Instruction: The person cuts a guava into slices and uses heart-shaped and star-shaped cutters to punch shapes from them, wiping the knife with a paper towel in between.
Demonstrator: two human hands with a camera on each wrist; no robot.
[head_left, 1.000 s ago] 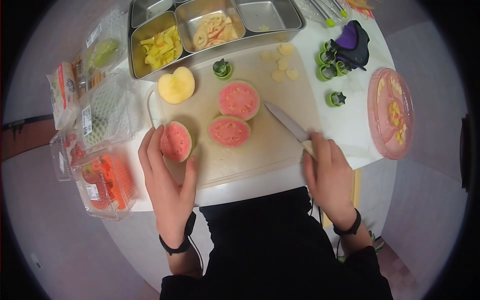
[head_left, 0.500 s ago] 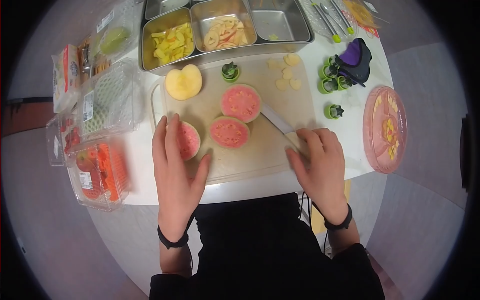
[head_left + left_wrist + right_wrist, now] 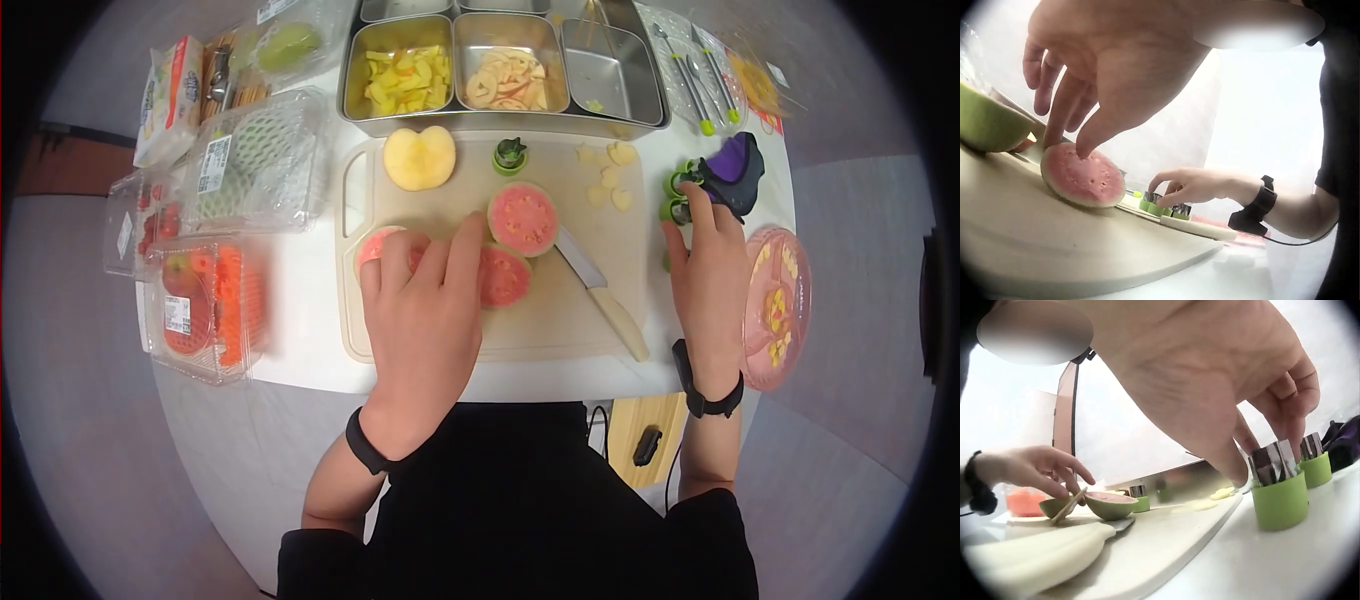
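My left hand (image 3: 425,310) pinches a pink guava slice (image 3: 1088,178) between thumb and finger. The slice stands tilted on its edge on the cutting board (image 3: 560,335). One guava half (image 3: 523,218) lies cut side up just beyond, and another pink guava piece (image 3: 378,245) is partly covered by my left hand. My right hand (image 3: 712,280) reaches over the green-based metal cutters (image 3: 1280,503) beside the board, thumb and fingers apart around the nearest ones. The knife (image 3: 618,322) lies on the board, blade toward the guava, held by neither hand.
A yellow fruit half (image 3: 420,160), one cutter (image 3: 509,157) and several pale cut-outs (image 3: 608,178) sit on the board. Behind it stands a steel compartment tray (image 3: 505,122). Plastic fruit boxes (image 3: 205,310) line the left; a pink round plate (image 3: 793,255) is far right.
My right hand has let go of the knife and moved right to the cutters. My left hand has moved right from the left guava piece to the middle slice. The head view has shifted.
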